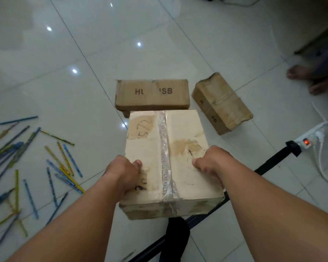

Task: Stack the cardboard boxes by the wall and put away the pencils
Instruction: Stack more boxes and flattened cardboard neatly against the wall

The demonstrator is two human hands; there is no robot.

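A pale taped cardboard box (180, 133) is held in front of me above the floor. My left hand (124, 171) grips its near left edge, thumb on top. My right hand (211, 161) grips its near right edge the same way. Beyond it, a brown box printed with letters (151, 94) lies on the tiles. A second brown box (222, 103) lies at an angle to its right. Several blue and yellow pencils (32, 163) are scattered over the floor at the left.
A white power strip (309, 140) with a lit red switch and white cables lies at the right. A black strap (273, 161) runs across the floor under the box. Another person's bare feet (307, 76) stand at the far right. Glossy white tiles (83, 53) stretch ahead.
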